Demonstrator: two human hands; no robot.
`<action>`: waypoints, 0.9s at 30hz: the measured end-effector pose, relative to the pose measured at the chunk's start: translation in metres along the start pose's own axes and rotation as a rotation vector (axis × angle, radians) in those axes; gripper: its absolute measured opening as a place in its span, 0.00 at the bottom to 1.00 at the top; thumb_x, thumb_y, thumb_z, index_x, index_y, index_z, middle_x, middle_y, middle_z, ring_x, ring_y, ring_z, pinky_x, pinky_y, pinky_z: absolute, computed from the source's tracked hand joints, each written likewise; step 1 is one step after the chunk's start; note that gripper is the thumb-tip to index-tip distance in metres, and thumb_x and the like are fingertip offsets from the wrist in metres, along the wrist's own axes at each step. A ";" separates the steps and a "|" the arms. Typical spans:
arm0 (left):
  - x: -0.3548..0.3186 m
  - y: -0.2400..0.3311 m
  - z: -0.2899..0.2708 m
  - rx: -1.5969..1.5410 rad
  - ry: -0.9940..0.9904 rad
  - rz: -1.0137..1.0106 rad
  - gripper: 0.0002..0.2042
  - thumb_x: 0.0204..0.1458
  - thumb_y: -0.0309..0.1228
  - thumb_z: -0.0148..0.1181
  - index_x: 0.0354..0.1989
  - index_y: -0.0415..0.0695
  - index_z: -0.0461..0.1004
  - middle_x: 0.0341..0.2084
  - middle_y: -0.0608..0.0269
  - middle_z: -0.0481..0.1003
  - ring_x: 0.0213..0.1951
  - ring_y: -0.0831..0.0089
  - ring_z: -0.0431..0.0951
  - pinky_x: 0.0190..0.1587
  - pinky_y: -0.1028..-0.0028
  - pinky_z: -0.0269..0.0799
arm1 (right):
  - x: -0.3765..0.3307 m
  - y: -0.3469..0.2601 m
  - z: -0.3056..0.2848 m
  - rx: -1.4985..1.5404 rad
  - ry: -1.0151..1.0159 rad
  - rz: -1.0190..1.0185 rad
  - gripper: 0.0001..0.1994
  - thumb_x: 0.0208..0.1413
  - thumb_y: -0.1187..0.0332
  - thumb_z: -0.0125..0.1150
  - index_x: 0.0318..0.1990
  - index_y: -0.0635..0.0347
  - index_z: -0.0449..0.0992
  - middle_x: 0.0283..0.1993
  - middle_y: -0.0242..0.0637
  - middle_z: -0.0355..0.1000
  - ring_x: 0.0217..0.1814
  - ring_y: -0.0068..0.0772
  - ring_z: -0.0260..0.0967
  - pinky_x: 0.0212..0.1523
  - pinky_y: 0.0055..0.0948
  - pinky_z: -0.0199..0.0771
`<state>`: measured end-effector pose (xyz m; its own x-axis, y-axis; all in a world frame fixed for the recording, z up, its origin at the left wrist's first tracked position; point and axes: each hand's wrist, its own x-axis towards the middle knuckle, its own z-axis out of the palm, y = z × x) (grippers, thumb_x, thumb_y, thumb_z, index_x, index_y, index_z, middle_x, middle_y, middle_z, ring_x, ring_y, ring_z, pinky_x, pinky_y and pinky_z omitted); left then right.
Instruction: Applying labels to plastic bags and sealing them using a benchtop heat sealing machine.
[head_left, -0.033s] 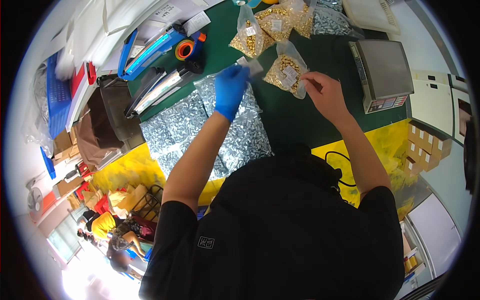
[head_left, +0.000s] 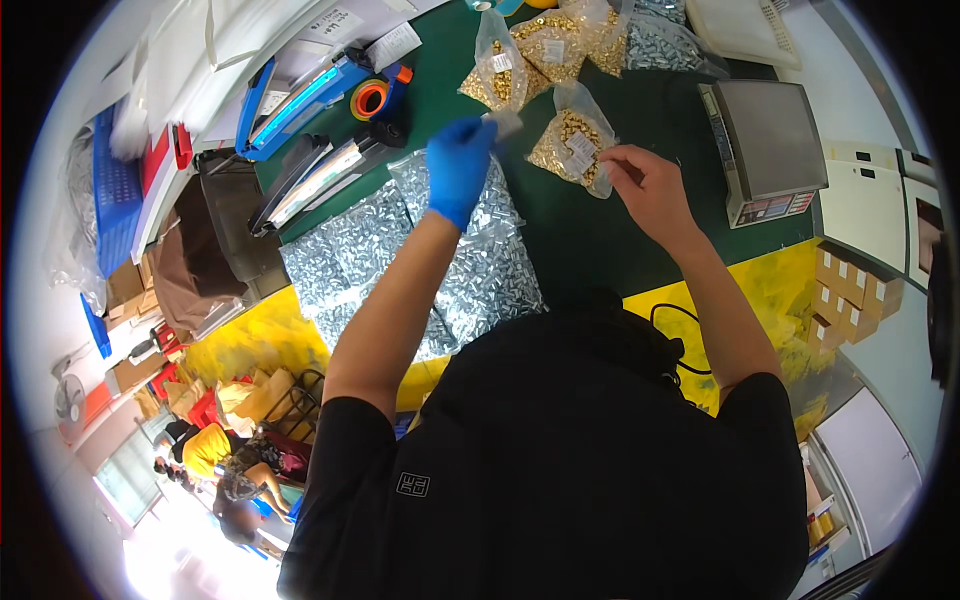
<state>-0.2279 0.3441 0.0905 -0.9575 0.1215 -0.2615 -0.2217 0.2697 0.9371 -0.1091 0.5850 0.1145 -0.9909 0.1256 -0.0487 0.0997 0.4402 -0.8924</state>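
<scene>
My left hand [head_left: 458, 170], in a blue glove, is closed with a small pale, label-like piece [head_left: 507, 124] at its fingertips; motion blurs the piece. Beneath that hand lie clear bags of silvery metal fittings [head_left: 480, 285], side by side on the green table. Bare, my right hand [head_left: 648, 190] pinches the right edge of a clear plastic bag of gold-coloured metal fittings [head_left: 560, 150]. This bag lies on the tabletop with a white label [head_left: 580, 152] on its front.
Several more bags of gold fittings [head_left: 550, 50] lie at the back, beside bags of silvery ones [head_left: 665, 48]. A grey scale [head_left: 770, 140] stands at the right. Blue and black file holders [head_left: 300, 105] and tape rolls [head_left: 370, 100] are at the left. Other people [head_left: 235, 470] are visible far at lower left.
My left hand has shifted slightly up and left with the pale piece. My right hand stays at the edge of the bag of gold fittings.
</scene>
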 end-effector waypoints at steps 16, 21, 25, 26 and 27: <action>0.041 0.059 0.040 -1.200 -0.590 -0.253 0.35 0.46 0.20 0.49 0.69 0.34 0.55 0.67 0.41 0.59 0.68 0.50 0.62 0.68 0.59 0.61 | 0.032 0.006 -0.002 0.349 -0.026 0.149 0.09 0.62 0.71 0.59 0.45 0.64 0.80 0.31 0.30 0.74 0.29 0.16 0.66 0.32 0.19 0.66; 0.020 0.063 0.040 -0.898 -0.667 -0.194 0.33 0.46 0.20 0.49 0.68 0.36 0.58 0.69 0.46 0.59 0.67 0.54 0.63 0.68 0.60 0.59 | 0.059 -0.034 0.019 0.705 -0.095 0.299 0.12 0.61 0.67 0.61 0.47 0.66 0.78 0.32 0.31 0.75 0.27 0.18 0.67 0.34 0.19 0.67; 0.007 0.056 0.047 -0.548 -0.458 0.140 0.29 0.51 0.19 0.48 0.66 0.37 0.63 0.54 0.52 0.75 0.52 0.65 0.77 0.59 0.70 0.67 | 0.078 -0.022 0.031 0.626 -0.174 0.276 0.13 0.61 0.65 0.62 0.45 0.66 0.78 0.31 0.32 0.76 0.27 0.17 0.68 0.31 0.18 0.68; 0.011 0.049 0.042 -0.551 -0.455 0.141 0.29 0.51 0.19 0.48 0.66 0.37 0.63 0.54 0.52 0.75 0.52 0.65 0.77 0.59 0.70 0.67 | 0.085 -0.016 0.031 0.592 -0.137 0.247 0.13 0.61 0.63 0.62 0.42 0.66 0.78 0.29 0.32 0.76 0.25 0.17 0.68 0.29 0.18 0.67; 0.016 0.039 0.032 -0.480 -0.297 0.153 0.25 0.51 0.18 0.47 0.62 0.36 0.67 0.48 0.54 0.78 0.48 0.66 0.79 0.55 0.71 0.69 | 0.095 -0.010 0.026 0.588 -0.138 0.246 0.13 0.61 0.63 0.62 0.42 0.66 0.78 0.29 0.32 0.76 0.25 0.17 0.68 0.29 0.18 0.67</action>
<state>-0.2456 0.3872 0.1158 -0.9077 0.4065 -0.1035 -0.2099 -0.2264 0.9512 -0.2061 0.5696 0.1070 -0.9519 0.0278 -0.3053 0.2978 -0.1519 -0.9424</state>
